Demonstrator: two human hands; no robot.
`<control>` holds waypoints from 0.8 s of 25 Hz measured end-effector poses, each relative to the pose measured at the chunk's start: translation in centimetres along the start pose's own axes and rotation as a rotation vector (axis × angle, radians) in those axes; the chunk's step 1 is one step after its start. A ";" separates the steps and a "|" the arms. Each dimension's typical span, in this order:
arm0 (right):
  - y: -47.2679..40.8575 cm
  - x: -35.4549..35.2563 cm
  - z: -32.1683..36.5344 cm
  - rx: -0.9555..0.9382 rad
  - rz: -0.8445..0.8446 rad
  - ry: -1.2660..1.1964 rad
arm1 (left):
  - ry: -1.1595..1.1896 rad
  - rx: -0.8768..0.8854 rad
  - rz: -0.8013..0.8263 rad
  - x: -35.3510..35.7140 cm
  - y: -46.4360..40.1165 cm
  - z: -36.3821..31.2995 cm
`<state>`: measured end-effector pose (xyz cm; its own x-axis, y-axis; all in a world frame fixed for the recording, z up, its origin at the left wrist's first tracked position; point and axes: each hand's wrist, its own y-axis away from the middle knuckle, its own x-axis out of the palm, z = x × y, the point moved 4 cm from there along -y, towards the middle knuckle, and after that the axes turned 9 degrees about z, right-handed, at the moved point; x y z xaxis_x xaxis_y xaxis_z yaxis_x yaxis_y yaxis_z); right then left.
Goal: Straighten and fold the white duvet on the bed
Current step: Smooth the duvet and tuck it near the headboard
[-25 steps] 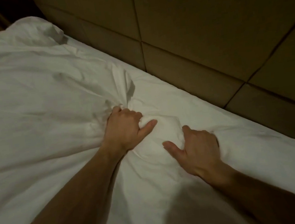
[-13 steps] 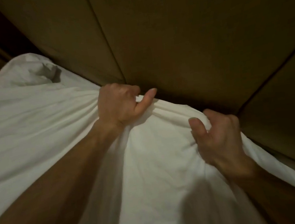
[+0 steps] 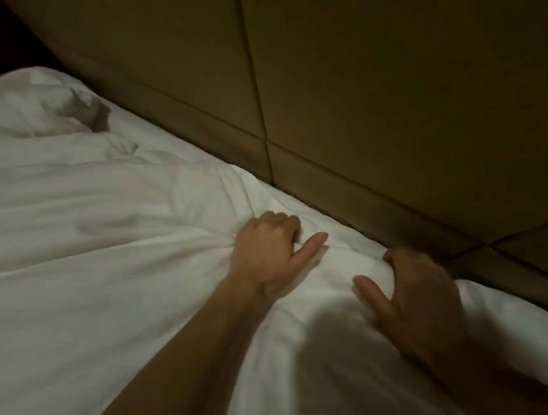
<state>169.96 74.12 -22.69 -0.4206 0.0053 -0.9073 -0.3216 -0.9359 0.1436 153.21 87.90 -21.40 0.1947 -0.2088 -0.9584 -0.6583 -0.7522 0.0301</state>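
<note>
I can read no writing, label, brand, number or sign anywhere in what I see.

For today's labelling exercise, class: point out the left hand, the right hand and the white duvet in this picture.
left hand [image 3: 266, 254]: head view, back of the hand.
right hand [image 3: 421, 296]: head view, back of the hand, blurred.
white duvet [image 3: 83, 265]: head view, broad smooth stretch left of the hands.
</note>
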 end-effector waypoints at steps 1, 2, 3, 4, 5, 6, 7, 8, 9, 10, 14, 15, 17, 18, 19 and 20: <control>-0.4 -0.6 2.4 -0.059 -0.033 -0.060 | 0.017 0.010 -0.028 -2.3 -0.3 1.1; -1.0 -1.0 5.2 -0.113 -0.044 -0.123 | 0.005 0.023 -0.069 -4.8 -0.6 2.7; -2.0 -1.1 8.3 -0.134 -0.009 -0.205 | -0.027 0.026 -0.103 -7.3 -0.9 4.9; -3.7 -1.0 11.8 -0.128 0.068 -0.278 | -0.067 0.011 -0.127 -9.8 -1.1 7.7; -5.5 -0.9 15.2 -0.129 0.124 -0.327 | -0.100 -0.010 -0.139 -11.8 -1.2 10.7; -7.5 -0.3 18.1 -0.136 0.154 -0.357 | -0.125 -0.033 -0.141 -13.5 -1.3 13.9; -9.5 0.7 20.6 -0.137 0.173 -0.382 | -0.146 -0.066 -0.133 -14.6 -1.5 17.2; -11.4 1.7 22.5 -0.127 0.191 -0.407 | -0.159 -0.098 -0.116 -15.3 -1.9 20.3; -13.1 3.3 23.9 -0.113 0.211 -0.416 | -0.174 -0.129 -0.081 -15.4 -2.5 23.3; -14.1 5.1 24.7 -0.099 0.230 -0.389 | -0.197 -0.154 -0.016 -14.9 -2.9 25.6; -14.0 10.3 24.2 -0.092 0.163 -0.192 | -0.269 -0.218 0.088 -7.8 -2.4 29.3; -13.9 10.8 23.7 -0.099 0.118 -0.214 | -0.257 -0.236 -0.008 -6.6 -1.7 29.3; -14.2 11.1 23.2 -0.117 0.090 -0.260 | -0.190 -0.233 -0.207 -5.7 -0.5 28.9; -14.3 11.1 23.1 -0.123 0.094 -0.256 | -0.141 -0.247 -0.279 -6.0 0.0 28.8; -14.3 10.8 23.1 -0.124 0.085 -0.246 | -0.097 -0.282 -0.343 -6.7 0.3 28.8; -14.2 10.2 23.2 -0.117 0.062 -0.242 | -0.060 -0.329 -0.402 -7.6 0.6 28.8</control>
<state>150.58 95.65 -24.81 -0.6313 0.0173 -0.7754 -0.1943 -0.9714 0.1365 130.44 107.02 -22.27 0.3363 0.1661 -0.9270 -0.2746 -0.9242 -0.2652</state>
